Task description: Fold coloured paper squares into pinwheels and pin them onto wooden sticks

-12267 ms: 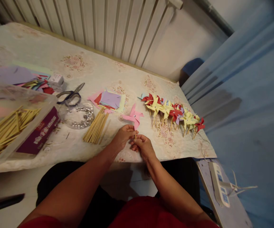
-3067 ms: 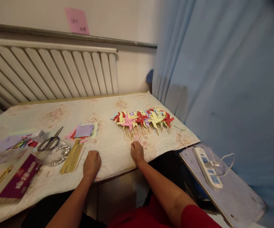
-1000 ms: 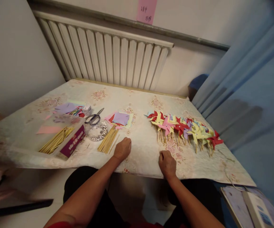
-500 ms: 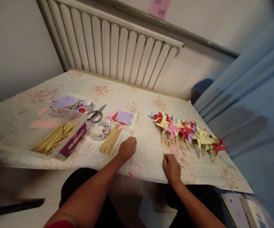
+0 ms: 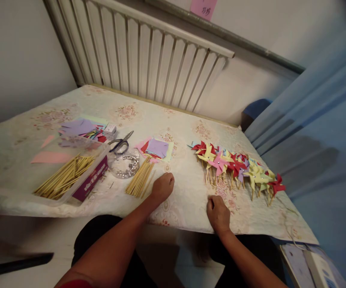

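My left hand (image 5: 163,187) rests curled in a fist on the flowered tablecloth (image 5: 187,200), just right of a loose bundle of thin wooden sticks (image 5: 139,177). Curled the same way, my right hand (image 5: 219,214) lies near the table's front edge. Nothing shows in either fist. Beyond the sticks is a small stack of coloured paper squares (image 5: 158,148), lilac on top. A round clear dish (image 5: 125,165) of shiny pins sits left of the sticks, with dark-handled scissors (image 5: 121,144) behind it. Paper pinwheels (image 5: 234,164) on sticks lie in rows beyond my right hand.
At the left stands a clear plastic box (image 5: 13,192) holding many sticks and pink paper. Behind it are more coloured papers (image 5: 79,127) and a small white box (image 5: 110,129). A radiator (image 5: 151,60) lines the wall; a blue curtain (image 5: 319,120) hangs at the right.
The view has shifted slightly, so things at the left sit a little further left in the picture. Both hands stay in place, closed as before.
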The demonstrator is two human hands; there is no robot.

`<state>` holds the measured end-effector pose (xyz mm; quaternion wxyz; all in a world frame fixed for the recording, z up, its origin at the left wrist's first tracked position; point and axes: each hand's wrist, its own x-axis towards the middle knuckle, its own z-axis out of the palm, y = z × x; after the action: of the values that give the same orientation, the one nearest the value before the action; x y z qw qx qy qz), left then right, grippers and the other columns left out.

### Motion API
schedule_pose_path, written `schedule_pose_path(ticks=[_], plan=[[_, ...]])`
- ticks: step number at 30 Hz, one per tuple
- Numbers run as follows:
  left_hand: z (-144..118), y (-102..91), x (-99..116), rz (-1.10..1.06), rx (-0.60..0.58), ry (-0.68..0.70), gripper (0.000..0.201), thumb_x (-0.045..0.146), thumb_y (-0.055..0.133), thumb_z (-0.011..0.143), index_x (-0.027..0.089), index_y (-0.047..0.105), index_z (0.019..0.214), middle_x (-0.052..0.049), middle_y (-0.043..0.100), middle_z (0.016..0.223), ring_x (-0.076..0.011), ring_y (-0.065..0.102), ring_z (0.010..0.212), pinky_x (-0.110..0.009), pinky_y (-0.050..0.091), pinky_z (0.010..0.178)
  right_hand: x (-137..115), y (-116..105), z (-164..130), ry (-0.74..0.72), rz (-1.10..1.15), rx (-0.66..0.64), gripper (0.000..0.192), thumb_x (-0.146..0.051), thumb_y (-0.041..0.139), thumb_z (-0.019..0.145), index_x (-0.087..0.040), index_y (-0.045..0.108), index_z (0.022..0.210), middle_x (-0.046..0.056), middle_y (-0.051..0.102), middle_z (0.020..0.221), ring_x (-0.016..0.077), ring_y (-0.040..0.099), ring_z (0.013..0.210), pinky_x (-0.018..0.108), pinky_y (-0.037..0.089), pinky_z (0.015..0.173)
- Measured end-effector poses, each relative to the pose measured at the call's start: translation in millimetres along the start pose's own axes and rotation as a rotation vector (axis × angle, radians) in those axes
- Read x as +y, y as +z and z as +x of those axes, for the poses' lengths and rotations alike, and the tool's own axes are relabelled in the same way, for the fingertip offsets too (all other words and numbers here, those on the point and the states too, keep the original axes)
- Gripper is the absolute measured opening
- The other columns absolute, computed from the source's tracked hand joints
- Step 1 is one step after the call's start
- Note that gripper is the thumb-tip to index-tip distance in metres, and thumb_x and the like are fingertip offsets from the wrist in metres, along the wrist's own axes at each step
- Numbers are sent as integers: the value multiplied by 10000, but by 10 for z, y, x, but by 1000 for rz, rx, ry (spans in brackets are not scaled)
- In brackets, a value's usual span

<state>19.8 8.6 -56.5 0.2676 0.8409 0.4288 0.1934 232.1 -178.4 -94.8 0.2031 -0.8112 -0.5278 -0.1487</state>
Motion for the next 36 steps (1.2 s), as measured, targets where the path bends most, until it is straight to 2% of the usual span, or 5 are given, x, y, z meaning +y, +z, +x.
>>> schedule_pose_path(ticks=[36], plan=[[-12,-26,19,-57,15,-15,157,163,429,876,192,546,776,-33,618,837,-159,531,771,-291,343,694,12,5,-5,-7,2,0,199,-224,439,919,-178,631,897,58,648,866,184,599,787,278,405,671]])
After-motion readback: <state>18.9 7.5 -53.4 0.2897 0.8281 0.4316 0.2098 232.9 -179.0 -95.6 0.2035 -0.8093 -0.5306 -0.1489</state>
